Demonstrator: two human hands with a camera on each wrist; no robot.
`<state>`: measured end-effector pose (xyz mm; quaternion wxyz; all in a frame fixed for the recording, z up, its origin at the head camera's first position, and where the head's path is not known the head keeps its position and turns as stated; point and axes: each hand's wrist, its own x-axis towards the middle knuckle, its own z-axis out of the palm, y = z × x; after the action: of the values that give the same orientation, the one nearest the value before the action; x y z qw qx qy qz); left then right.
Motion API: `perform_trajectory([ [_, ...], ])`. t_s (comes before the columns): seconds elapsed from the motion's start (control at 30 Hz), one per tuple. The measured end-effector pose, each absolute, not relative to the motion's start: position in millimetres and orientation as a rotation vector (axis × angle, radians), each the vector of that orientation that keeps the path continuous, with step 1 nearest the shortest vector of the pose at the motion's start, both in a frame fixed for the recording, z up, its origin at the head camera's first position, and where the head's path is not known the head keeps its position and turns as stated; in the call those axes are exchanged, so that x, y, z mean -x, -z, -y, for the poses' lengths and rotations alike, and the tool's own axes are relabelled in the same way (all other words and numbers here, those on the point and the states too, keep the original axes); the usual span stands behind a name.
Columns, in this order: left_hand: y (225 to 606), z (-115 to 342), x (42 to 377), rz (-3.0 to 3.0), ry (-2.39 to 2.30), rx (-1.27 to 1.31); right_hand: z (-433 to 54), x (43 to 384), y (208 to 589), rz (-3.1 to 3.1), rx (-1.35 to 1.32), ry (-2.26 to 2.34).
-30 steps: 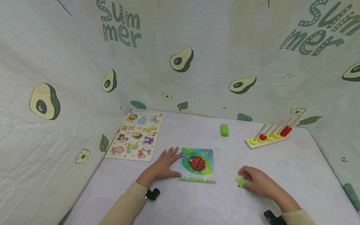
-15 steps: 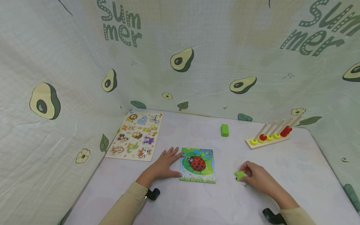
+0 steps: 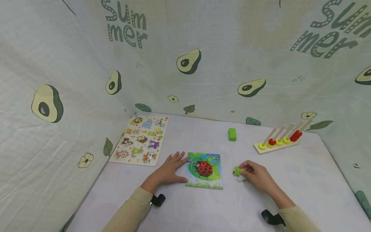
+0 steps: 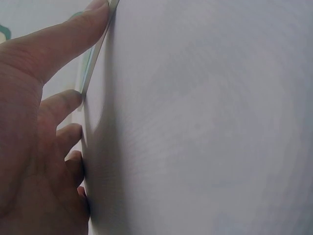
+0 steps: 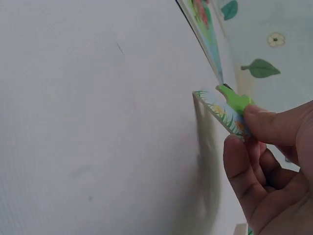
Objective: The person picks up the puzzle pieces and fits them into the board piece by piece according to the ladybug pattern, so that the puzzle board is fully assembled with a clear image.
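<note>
A square ladybug puzzle (image 3: 204,169) lies flat on the table in the head view. My left hand (image 3: 169,170) rests beside it with fingers spread, the thumb touching its lower left edge and the index finger its upper left edge. To its right, my right hand (image 3: 258,175) pinches a small puzzle piece (image 5: 222,111) between thumb and fingers, apart from the board. That piece has a bright green part and a pale part printed with grass and flowers. Whether it is one piece or two stacked, I cannot tell. In the left wrist view, the left thumb (image 4: 73,41) touches the puzzle's thin edge.
An animal peg board (image 3: 142,139) lies at the back left. Behind the ladybug puzzle stands a green block (image 3: 232,134). A wooden bead stacker (image 3: 276,147) with red and yellow beads is at the back right. Patterned cloth (image 3: 214,80) hangs behind the table.
My right hand has moved left and slightly away from me with the puzzle piece, closer to the ladybug puzzle. The piece's pale part now shows. The left hand has stayed in place.
</note>
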<state>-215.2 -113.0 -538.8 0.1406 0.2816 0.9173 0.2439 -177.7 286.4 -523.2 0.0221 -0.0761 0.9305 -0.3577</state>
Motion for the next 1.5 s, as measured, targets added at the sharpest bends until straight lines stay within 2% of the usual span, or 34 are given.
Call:
perform_trajectory([
  [0.4, 540.6, 112.6, 215.9, -2.654, -0.687, -0.811, -276.9, 175.0, 524.3, -2.844, 0.196, 1.108],
  [0.7, 539.6, 112.0, 214.9, -2.651, -0.684, -0.797, -270.0, 172.0, 521.6, -2.634, 0.117, 1.271],
  [1.23, 539.6, 111.6, 214.9, -2.658, -0.683, -0.798, -238.1, 166.5, 526.5, -2.359, 0.298, 1.541],
  [1.5, 538.7, 111.6, 214.1, -2.657, -0.695, -0.806, -220.5, 164.4, 533.1, -2.524, 0.38, 1.43],
])
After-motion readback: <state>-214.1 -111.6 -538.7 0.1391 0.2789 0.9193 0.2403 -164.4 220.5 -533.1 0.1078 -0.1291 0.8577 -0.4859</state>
